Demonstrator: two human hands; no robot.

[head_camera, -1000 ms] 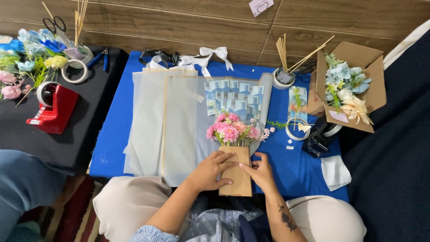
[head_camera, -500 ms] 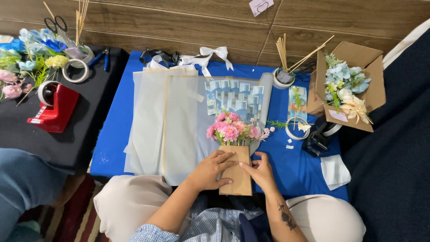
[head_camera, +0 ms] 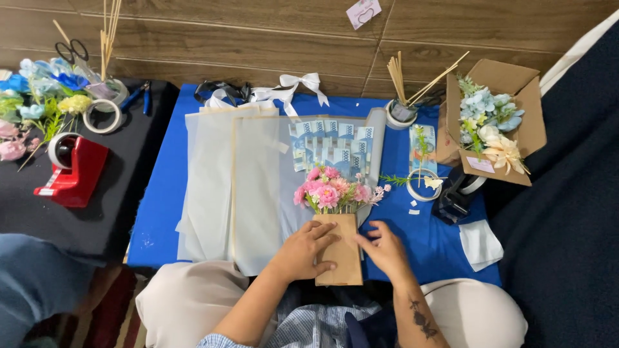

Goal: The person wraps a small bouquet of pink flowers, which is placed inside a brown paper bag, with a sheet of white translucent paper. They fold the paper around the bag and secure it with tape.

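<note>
your left hand (head_camera: 304, 250) and right hand (head_camera: 385, 248) press flat on the wrap (head_camera: 342, 254); lean harder and those flowers (head_camera: 330, 191) could crush.

Near the right edge of the blue table (head_camera: 161, 212) we see an open brown cardboard box (head_camera: 525, 106), tipped on its side with its flaps spread, blue and cream flowers showing inside. A small pale rectangular label (head_camera: 480, 165) sits on its lower front wall. At the table's near edge lies a flat brown paper wrap (head_camera: 343, 258), a tall rectangle with pink flowers at its upper end; our left hand (head_camera: 303, 248) rests flat on its left side and our right hand (head_camera: 387, 248) touches its right edge. High on the wooden wall (head_camera: 258, 38) beyond the table's far edge hangs a small pale card (head_camera: 363, 11), tilted, bearing a heart outline.
</note>
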